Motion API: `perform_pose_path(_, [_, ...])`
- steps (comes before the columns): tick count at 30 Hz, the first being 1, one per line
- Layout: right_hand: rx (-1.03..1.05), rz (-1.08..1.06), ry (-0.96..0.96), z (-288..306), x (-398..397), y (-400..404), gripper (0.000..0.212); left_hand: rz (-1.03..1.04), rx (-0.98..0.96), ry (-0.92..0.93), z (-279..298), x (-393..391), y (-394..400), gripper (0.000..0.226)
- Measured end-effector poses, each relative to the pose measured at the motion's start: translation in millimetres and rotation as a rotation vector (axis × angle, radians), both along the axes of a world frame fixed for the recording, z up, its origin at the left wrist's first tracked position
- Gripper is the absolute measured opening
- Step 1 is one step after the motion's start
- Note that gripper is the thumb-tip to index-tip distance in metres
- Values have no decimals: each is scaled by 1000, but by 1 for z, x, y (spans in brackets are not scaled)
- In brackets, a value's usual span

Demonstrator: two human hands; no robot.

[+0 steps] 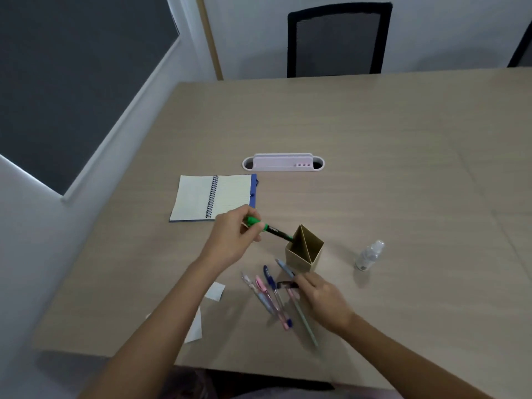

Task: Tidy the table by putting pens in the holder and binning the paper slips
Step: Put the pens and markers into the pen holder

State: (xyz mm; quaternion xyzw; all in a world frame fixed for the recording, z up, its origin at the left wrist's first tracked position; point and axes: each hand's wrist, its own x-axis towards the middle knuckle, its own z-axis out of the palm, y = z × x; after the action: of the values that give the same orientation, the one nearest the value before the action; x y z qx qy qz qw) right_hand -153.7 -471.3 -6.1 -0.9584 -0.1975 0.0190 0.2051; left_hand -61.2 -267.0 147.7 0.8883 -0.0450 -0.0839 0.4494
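Note:
My left hand [233, 237] grips a green and black marker [270, 229] by its green end, with the dark tip at the rim of the tan square pen holder [305, 256]. My right hand [322, 300] rests on the table just in front of the holder, fingers pinching a small dark pen part [285, 284] among several loose pens [272, 298] lying in a fan. A long grey-green pencil [305, 321] runs under that hand. Two white paper slips lie near my left forearm, one [215, 291] small, one [194, 329] partly hidden by the arm.
An open spiral notebook [207, 197] lies beyond my left hand. A white cable tray [283, 162] sits mid-table. A small clear spray bottle [370, 256] stands right of the holder. A black chair [338, 38] stands behind the table's far edge.

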Motion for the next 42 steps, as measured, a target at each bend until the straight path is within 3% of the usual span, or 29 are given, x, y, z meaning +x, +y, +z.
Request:
perform_pose_path(7, [649, -493, -91, 52, -8, -53, 7, -187, 391, -86, -44, 11, -64, 9])
perform_pose_path(11, [774, -571, -79, 66, 29, -40, 11, -271, 508, -145, -58, 22, -80, 10])
perform_pose_path(15, [652, -548, -45, 45, 59, -24, 14, -307, 562, -167, -59, 32, -81, 17])
perform_pose_path(20, [547, -538, 41, 23, 66, -17, 20, -67, 301, -48, -63, 25, -43, 45])
perform_pose_path(24, [607, -638, 53, 16, 37, -14, 30, 136, 358, 232, -116, 3, 9, 34])
perform_pose_path(26, [548, -688, 80, 3, 16, -10, 21, 169, 405, 408, -142, -10, 21, 31])
perform_pose_path(28, [381, -634, 185, -14, 1, -4, 8, 201, 387, 470, -155, -20, 22, 29])
perform_pose_path(31, [182, -514, 325, -30, -2, 9, 12, 219, 362, 482, -164, -18, 19, 33])
perform_pose_path(38, [-148, -311, 387, -24, 27, 35, 31, 202, 355, 488, -160, -7, 27, 30])
perform_pose_path(40, [-199, -300, 393, -24, 27, 30, 35, 222, 266, 383, -140, -3, 34, 12])
perform_pose_path(42, [-210, -314, 383, -23, 19, 17, 37, 251, 65, 282, -110, 4, 41, 13])
